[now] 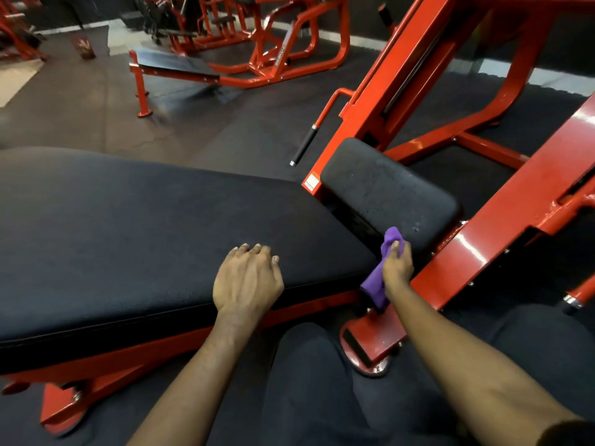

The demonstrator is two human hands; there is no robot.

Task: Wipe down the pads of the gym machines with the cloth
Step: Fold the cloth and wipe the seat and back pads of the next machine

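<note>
A long black back pad (145, 226) of a red machine lies across the left and middle. My left hand (246, 281) rests on its near edge, fingers relaxed and holding nothing. Just right of it stands a smaller black pad (386, 191), tilted and dotted with specks. My right hand (397, 265) grips a purple cloth (376, 281) bunched in its fingers. The cloth's top end touches the lower near corner of the small pad, and its tail hangs down below the hand.
The red steel frame (502, 233) runs diagonally up to the right of the small pad, with a black-gripped handle (304, 144) beyond it. A red foot plate (373, 342) sits by my dark-trousered knees. Other red machines (257, 43) stand across the dark rubber floor.
</note>
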